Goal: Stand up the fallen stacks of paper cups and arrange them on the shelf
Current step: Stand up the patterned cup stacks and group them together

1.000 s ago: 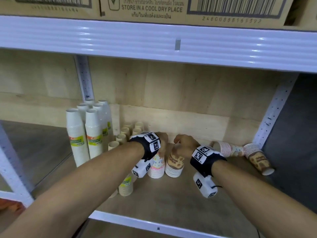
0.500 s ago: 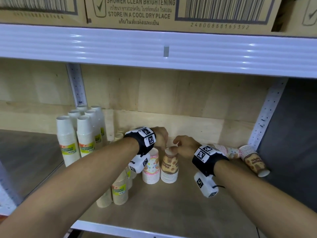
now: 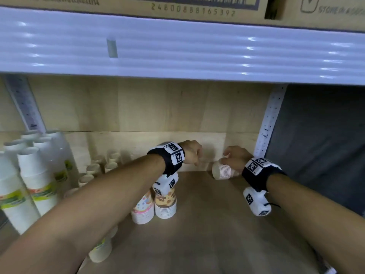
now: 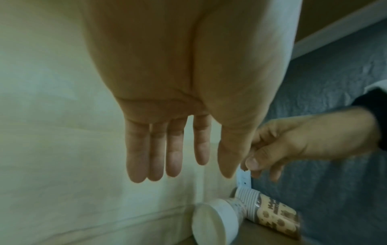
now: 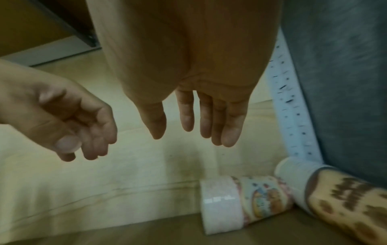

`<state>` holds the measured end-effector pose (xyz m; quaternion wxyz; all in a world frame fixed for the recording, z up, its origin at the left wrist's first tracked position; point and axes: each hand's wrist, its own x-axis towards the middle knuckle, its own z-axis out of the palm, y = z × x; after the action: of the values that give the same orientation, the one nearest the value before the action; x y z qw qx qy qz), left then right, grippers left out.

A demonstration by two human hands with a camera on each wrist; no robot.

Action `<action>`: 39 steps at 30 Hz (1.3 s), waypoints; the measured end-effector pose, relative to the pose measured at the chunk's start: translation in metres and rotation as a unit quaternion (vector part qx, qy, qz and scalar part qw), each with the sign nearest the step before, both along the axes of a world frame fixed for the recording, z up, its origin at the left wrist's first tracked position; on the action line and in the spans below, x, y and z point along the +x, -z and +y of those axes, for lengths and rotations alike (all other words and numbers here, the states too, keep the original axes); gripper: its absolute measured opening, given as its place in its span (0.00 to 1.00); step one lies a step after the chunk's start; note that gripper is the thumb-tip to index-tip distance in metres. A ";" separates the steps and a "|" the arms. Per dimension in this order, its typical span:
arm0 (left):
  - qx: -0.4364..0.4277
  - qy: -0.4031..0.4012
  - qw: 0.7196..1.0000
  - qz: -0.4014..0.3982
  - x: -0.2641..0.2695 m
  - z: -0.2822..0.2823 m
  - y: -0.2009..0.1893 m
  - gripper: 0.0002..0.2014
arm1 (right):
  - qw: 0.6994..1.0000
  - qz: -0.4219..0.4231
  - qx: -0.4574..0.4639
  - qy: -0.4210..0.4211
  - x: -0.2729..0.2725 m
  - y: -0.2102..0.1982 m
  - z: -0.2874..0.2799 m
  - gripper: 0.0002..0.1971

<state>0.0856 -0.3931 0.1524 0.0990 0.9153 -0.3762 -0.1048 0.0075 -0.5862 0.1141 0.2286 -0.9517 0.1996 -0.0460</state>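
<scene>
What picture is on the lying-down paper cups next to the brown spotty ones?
Pastel cartoon shapes on the fallen pastel cup stack; right wrist view shows it best.

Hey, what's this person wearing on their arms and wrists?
Both forearms are bare, with no sleeves. Each wrist carries a black strap topped with white blocks printed with black square-pattern markers, and a white camera unit hangs beneath, also marked. A thin black cable leaves the right unit.
</scene>
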 end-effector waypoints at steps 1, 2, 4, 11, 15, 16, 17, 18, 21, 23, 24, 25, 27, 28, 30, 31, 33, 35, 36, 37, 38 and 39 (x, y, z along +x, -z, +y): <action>-0.006 0.005 1.000 0.003 0.002 -0.011 0.005 0.16 | 1.000 0.001 0.006 0.016 -0.002 0.001 -0.013 0.20; -0.014 0.012 1.000 0.004 0.002 -0.022 0.008 0.17 | 0.999 0.001 0.012 0.032 -0.003 0.003 -0.025 0.21; -0.026 0.028 0.999 0.002 0.002 -0.043 0.015 0.20 | 0.998 0.010 0.016 0.062 -0.005 0.009 -0.047 0.23; -0.035 0.049 0.998 0.008 0.007 -0.112 0.047 0.30 | 0.991 -0.013 0.015 0.130 -0.009 0.052 -0.095 0.27; -0.026 0.048 0.999 -0.001 0.012 -0.138 0.067 0.34 | 0.988 -0.006 -0.001 0.152 -0.011 0.076 -0.109 0.29; -0.026 0.049 0.998 -0.004 0.013 -0.143 0.072 0.34 | 0.988 -0.001 -0.011 0.152 -0.012 0.083 -0.113 0.29; -0.020 0.050 0.999 -0.008 0.015 -0.148 0.076 0.35 | 0.988 0.003 -0.023 0.150 -0.015 0.087 -0.115 0.30; -0.010 0.051 0.999 -0.013 0.015 -0.153 0.080 0.35 | 0.988 0.005 -0.031 0.148 -0.016 0.093 -0.117 0.30; 0.010 0.033 0.999 -0.024 0.016 -0.164 0.090 0.36 | 0.987 0.030 -0.036 0.153 -0.015 0.104 -0.124 0.37; 0.014 0.020 0.999 -0.047 0.017 -0.169 0.097 0.36 | 0.983 0.052 -0.030 0.175 -0.013 0.111 -0.129 0.41; 0.017 0.015 0.998 -0.061 0.019 -0.171 0.101 0.35 | 0.981 0.050 -0.019 0.185 -0.013 0.112 -0.129 0.42; 0.023 0.009 0.997 -0.074 0.020 -0.173 0.104 0.34 | 0.981 0.043 -0.019 0.190 -0.014 0.114 -0.129 0.41; 0.042 0.005 0.995 -0.093 0.022 -0.175 0.107 0.29 | 0.981 0.025 -0.020 0.193 -0.017 0.117 -0.128 0.40; 0.043 0.009 0.994 -0.100 0.024 -0.175 0.109 0.28 | 0.981 0.020 -0.015 0.193 -0.017 0.121 -0.128 0.39; 0.034 0.020 0.995 -0.097 0.026 -0.176 0.109 0.28 | 0.980 0.014 -0.010 0.198 -0.016 0.123 -0.129 0.39; 0.029 0.021 0.995 -0.093 0.027 -0.177 0.110 0.28 | 0.980 0.015 -0.008 0.199 -0.015 0.124 -0.128 0.39; 0.022 0.018 0.995 -0.093 0.027 -0.177 0.112 0.28 | 0.980 0.013 -0.013 0.200 -0.016 0.124 -0.126 0.39; 0.019 0.019 0.995 -0.095 0.027 -0.177 0.115 0.29 | 0.980 0.012 -0.015 0.198 -0.016 0.125 -0.125 0.39; 0.020 0.022 0.995 -0.097 0.027 -0.177 0.117 0.31 | 0.980 0.009 -0.018 0.197 -0.016 0.127 -0.125 0.39; 0.027 0.027 0.994 -0.101 0.025 -0.177 0.116 0.32 | 0.980 0.010 -0.021 0.197 -0.016 0.126 -0.124 0.39; 0.033 0.028 0.993 -0.106 0.024 -0.177 0.116 0.33 | 0.980 0.011 -0.024 0.195 -0.017 0.127 -0.123 0.39; 0.037 0.026 0.993 -0.112 0.023 -0.176 0.115 0.32 | 0.981 0.014 -0.027 0.192 -0.018 0.125 -0.122 0.39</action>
<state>0.1088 -0.5690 0.0373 0.0193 0.9142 -0.4043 -0.0184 -0.0109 -0.7080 -0.0114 0.1872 -0.9018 0.3809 -0.0811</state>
